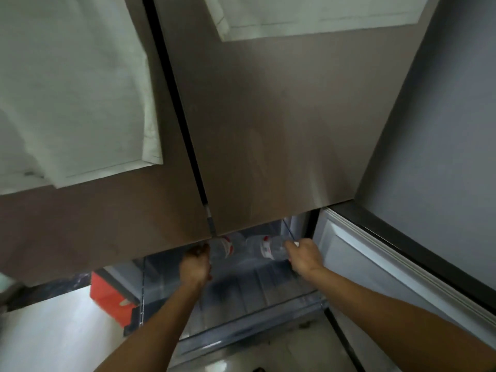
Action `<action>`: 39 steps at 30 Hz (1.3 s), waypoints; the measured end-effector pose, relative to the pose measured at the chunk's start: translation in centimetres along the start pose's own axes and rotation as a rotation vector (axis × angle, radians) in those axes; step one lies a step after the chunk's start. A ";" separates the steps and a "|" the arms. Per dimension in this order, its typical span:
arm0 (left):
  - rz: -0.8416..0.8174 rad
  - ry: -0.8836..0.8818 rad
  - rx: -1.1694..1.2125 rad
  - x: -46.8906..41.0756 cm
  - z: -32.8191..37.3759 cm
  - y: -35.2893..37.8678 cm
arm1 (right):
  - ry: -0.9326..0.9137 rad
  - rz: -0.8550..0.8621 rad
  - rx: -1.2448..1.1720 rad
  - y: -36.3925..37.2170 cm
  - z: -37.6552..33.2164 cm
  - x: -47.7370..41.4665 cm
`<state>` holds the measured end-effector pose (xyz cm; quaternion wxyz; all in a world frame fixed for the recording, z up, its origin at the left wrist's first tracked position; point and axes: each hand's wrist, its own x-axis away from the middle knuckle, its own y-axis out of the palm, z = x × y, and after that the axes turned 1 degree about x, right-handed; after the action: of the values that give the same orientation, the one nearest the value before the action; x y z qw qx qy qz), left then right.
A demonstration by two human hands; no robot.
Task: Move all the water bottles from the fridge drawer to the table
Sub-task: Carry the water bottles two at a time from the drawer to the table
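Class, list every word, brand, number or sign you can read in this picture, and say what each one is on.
Nothing is readable.
Left bottle label: red and white, blurred.
Right bottle label: red and white print, too blurred to read.
Red box: a pale mark, unreadable.
Cloths on the fridge doors: no text visible.

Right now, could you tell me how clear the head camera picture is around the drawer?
Head view: wide-angle bending curves the fridge doors; the drawer is dim and shadowed; both hands, left and right, and the bottles are motion-blurred.
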<state>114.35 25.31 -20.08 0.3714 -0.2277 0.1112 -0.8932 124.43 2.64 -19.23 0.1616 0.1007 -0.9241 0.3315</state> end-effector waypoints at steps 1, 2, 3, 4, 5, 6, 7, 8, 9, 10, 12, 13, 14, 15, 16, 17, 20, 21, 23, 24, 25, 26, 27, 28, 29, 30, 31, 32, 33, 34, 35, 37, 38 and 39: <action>0.035 0.031 -0.034 0.9 0.2 -0.8 | -0.038 0.004 0.022 -0.8 -0.3 0.8; 0.075 0.062 -0.057 1.9 0.2 -1.7 | -0.086 -0.001 0.029 -1.4 -0.5 1.4; 0.107 0.084 -0.076 3.3 0.3 -2.5 | -0.136 -0.013 0.033 -1.9 -0.5 2.3; 0.133 0.115 -0.091 4.8 0.3 -3.4 | -0.191 -0.020 0.033 -2.4 -0.6 3.3; 0.156 0.151 -0.100 6.5 0.2 -4.3 | -0.239 -0.027 0.030 -2.8 -0.7 4.5; 0.174 0.186 -0.101 8.2 0.2 -5.2 | -0.290 -0.032 0.025 -3.2 -0.9 5.7; 0.197 0.208 -0.086 10.0 0.3 -6.1 | -0.334 -0.037 0.022 -3.6 -1.1 7.2; 0.227 0.210 -0.087 11.7 0.1 -7.1 | -0.377 -0.036 0.023 -3.8 -1.4 8.5; 0.271 0.218 -0.100 13.5 0.2 -8.1 | -0.424 -0.034 0.025 -4.0 -1.7 9.9; 0.320 0.237 -0.122 15.1 0.1 -9.3 | -0.480 -0.032 0.019 -4.2 -2.0 11.3; 0.402 0.298 -0.155 18.0 0.4 -11.7 | -0.601 -0.048 -0.005 -4.5 -2.8 14.1; 0.444 0.331 -0.176 19.5 0.6 -13.0 | -0.656 -0.054 -0.008 -4.7 -3.2 15.4; 0.487 0.369 -0.202 21.0 0.8 -14.3 | -0.702 -0.062 -0.007 -4.9 -3.8 16.6; 0.526 0.389 -0.227 22.7 1.1 -15.7 | -0.746 -0.065 -0.006 -5.0 -4.4 17.8; 0.565 0.406 -0.240 24.3 1.2 -17.1 | -0.786 -0.066 -0.007 -5.0 -5.1 18.9; 0.604 0.424 -0.251 25.9 1.0 -18.5 | -0.825 -0.074 -0.012 -4.8 -5.7 20.1; 0.721 0.415 -0.309 30.5 -0.9 -22.9 | -0.939 -0.142 -0.003 -3.1 -7.0 24.0; 0.756 0.388 -0.336 32.1 -2.0 -24.3 | -0.984 -0.168 0.025 -2.1 -7.2 25.5; 0.803 0.329 -0.402 35.4 -4.2 -26.9 | -1.081 -0.222 0.083 0.4 -7.4 28.6; 0.821 0.303 -0.450 37.2 -5.4 -28.1 | -1.127 -0.252 0.114 1.8 -7.3 30.3; 0.833 0.277 -0.492 39.2 -6.7 -29.2 | -1.168 -0.286 0.149 3.2 -7.2 32.2; 0.834 0.251 -0.521 41.2 -8.3 -30.4 | -1.206 -0.327 0.187 4.6 -6.9 34.3; 0.826 0.215 -0.554 43.3 -9.8 -31.5 | -1.246 -0.371 0.226 6.0 -6.5 36.4; 0.813 0.177 -0.592 45.6 -11.3 -32.6 | -1.285 -0.416 0.266 7.3 -6.0 38.7; 0.801 0.138 -0.643 47.9 -13.0 -33.8 | -1.320 -0.464 0.303 8.5 -5.4 41.0; 0.793 0.105 -0.703 50.3 -14.6 -35.0 | -1.355 -0.510 0.342 9.5 -4.7 43.3; 0.788 0.068 -0.759 52.8 -16.2 -36.0 | -1.397 -0.542 0.386 10.5 -4.0 45.7; 0.783 0.041 -0.806 55.4 -17.9 -36.9 | -1.439 -0.561 0.429 11.5 -3.1 48.1; 0.776 0.021 -0.834 57.6 -19.4 -37.6 | -1.482 -0.566 0.465 12.2 -2.3 50.3; 0.766 -0.014 -0.847 60.5 -21.3 -38.5 | -1.522 -0.582 0.499 13.1 -1.2 53.1; 0.753 -0.050 -0.849 63.3 -22.9 -39.3 | -1.556 -0.607 0.525 13.8 0.0 56.0; 0.741 -0.126 -0.851 68.8 -26.1 -41.0 | -1.611 -0.678 0.562 15.2 2.7 61.6; 0.753 -0.160 -0.843 71.5 -27.6 -41.9 | -1.644 -0.701 0.567 16.1 3.9 64.4; 0.758 -0.192 -0.828 74.1 -29.2 -42.5 | -1.670 -0.718 0.575 16.9 5.1 67.1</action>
<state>28.06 3.00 -5.89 0.5542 -0.3785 0.4918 -0.5547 56.11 6.90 -8.20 -0.4891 0.6186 -0.5380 0.2978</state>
